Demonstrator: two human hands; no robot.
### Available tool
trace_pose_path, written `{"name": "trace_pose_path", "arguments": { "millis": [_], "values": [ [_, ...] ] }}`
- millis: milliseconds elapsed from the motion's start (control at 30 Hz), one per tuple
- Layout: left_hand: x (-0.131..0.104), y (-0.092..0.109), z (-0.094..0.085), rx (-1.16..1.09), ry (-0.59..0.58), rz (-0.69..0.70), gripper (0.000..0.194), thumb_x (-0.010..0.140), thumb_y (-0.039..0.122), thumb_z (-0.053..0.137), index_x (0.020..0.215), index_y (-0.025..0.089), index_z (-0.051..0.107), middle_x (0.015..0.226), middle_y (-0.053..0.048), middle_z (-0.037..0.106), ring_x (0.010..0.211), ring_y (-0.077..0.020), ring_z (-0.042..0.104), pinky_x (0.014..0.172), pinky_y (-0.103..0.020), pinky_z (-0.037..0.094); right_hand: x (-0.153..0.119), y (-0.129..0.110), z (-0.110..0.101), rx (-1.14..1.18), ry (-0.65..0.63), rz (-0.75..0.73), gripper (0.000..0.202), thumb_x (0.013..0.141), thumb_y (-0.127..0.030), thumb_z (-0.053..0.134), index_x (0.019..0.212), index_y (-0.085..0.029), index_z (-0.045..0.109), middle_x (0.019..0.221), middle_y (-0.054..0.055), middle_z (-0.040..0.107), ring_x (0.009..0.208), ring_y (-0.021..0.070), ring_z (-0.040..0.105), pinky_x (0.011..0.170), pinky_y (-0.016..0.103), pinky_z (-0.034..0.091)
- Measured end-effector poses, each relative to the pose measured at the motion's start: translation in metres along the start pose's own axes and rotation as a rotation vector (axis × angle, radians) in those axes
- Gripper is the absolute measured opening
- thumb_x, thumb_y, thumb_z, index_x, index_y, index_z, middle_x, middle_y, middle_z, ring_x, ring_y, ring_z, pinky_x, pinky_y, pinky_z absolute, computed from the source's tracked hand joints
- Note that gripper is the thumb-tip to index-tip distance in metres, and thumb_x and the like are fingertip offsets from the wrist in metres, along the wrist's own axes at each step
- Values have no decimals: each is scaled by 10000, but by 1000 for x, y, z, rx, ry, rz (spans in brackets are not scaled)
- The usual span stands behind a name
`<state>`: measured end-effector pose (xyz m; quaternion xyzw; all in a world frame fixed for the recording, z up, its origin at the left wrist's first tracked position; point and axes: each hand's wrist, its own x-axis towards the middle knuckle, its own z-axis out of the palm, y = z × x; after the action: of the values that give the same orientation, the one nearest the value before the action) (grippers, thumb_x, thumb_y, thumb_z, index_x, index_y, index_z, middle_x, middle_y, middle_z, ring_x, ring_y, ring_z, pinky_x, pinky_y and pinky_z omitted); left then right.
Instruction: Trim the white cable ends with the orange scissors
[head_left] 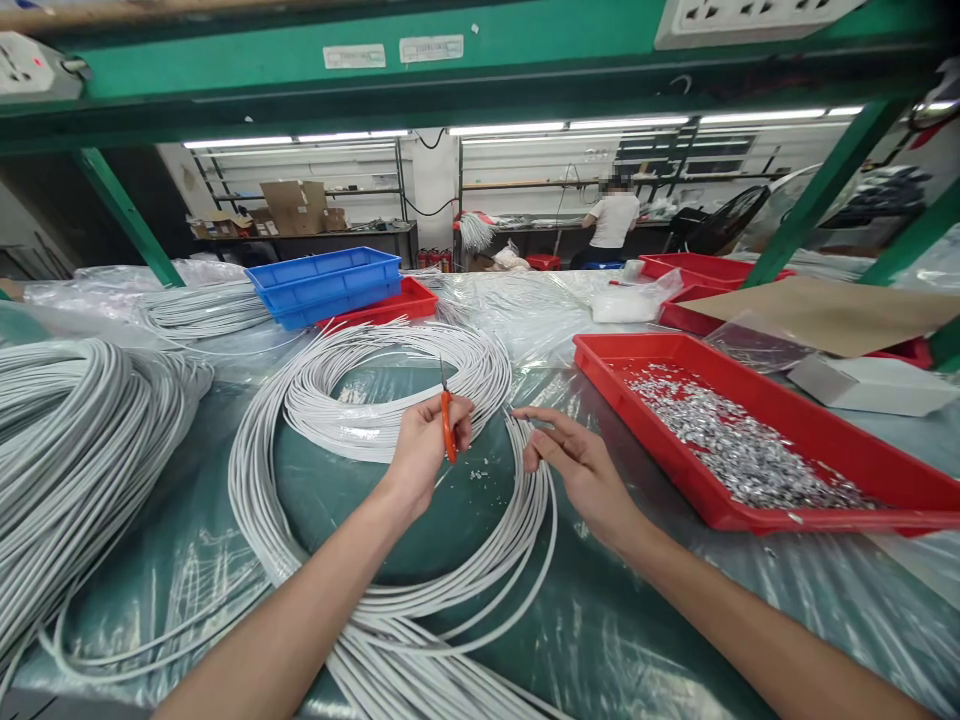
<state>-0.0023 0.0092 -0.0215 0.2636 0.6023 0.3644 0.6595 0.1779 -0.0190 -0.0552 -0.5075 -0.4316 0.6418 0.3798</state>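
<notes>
Left hand (424, 445) is clamped around a pair of orange-handled snips (448, 420), blades pointing up, while the right hand (581, 465) hovers just beside it with fingers loosely spread and pinching nothing that can be made out, its fingertips close to the cable strands. Both work inside a large coil of white cable (420, 400) lying on the plastic-covered green bench (600, 620): the cable is smooth, round and springy, looped in many loose turns that fan out toward the person. A thicker bundle of grey-white cable (67, 450) sits well apart at the left edge, denser and more tightly packed. To the right, a shallow red plastic tray (825, 470) holds a heap of small shiny metal terminals (735, 450), flat and glittering. Stacked blue trays (326, 285) rest on a red one farther back. Tiny white offcuts (480, 472) lie scattered on the bench between the hands. The risk, judging from this, is that the open loops slip or tangle so the snips nick the wrong strand, or the raised blades catch the nearby right fingers; slick plastic sheeting would let the coil slide.
</notes>
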Motion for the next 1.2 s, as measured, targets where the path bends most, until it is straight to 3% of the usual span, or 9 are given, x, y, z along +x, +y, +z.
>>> {"name": "trace_pose_path", "arguments": {
  "millis": [267,400,567,700,867,967,1067,1200],
  "values": [
    [0,2,1,-21,-1,-29,252,761,316,644,641,130,524,593,9,492,520,-70,444,547,-224,346,-1,3,0,91,43,55,283,887,-370,592,1080,-172,534,570,-36,495,567,128,486,613,272,413],
    [3,2,2,-37,-6,-3,197,735,296,614,658,131,538,567,15,479,498,-68,429,530,-224,337,-1,5,-1,-35,52,-5,304,895,-385,583,1098,-167,521,571,-26,530,564,134,511,604,279,427],
    [11,-5,-1,205,-13,183,168,764,301,477,693,150,497,613,6,485,515,-86,436,514,-226,344,1,-6,0,-187,112,-108,341,878,-424,606,1079,-174,488,658,13,645,562,152,600,618,296,492],
    [16,-8,-8,399,-4,351,145,745,264,514,651,158,484,596,14,456,557,-92,399,543,-223,294,-10,-43,-8,-268,203,-120,315,868,-472,609,936,-184,500,648,35,668,508,168,625,541,286,503],
    [20,-9,-13,585,-31,460,133,756,250,523,655,165,507,613,3,489,595,-115,425,581,-240,272,-60,-100,-41,-546,319,-119,339,843,-506,630,875,-176,559,633,60,675,490,173,621,508,281,501],
    [21,-10,-12,649,-53,486,143,771,271,527,672,167,518,625,-4,510,598,-124,428,585,-248,264,-103,-114,-55,-571,334,61,392,798,-553,657,814,-170,577,622,70,672,461,176,616,488,283,495],
    [21,-10,-11,707,-85,516,155,775,274,527,662,171,502,617,-2,508,584,-125,406,582,-257,248,-149,-99,-54,-417,326,345,460,735,-597,693,783,-154,579,654,92,682,467,195,627,479,294,499],
    [20,-11,-11,782,-119,548,202,766,258,521,603,173,436,557,5,446,563,-125,374,580,-267,234,-201,-51,-38,-140,468,546,494,705,-593,724,824,-132,589,676,99,681,466,159,602,455,255,462]
  ]
}}
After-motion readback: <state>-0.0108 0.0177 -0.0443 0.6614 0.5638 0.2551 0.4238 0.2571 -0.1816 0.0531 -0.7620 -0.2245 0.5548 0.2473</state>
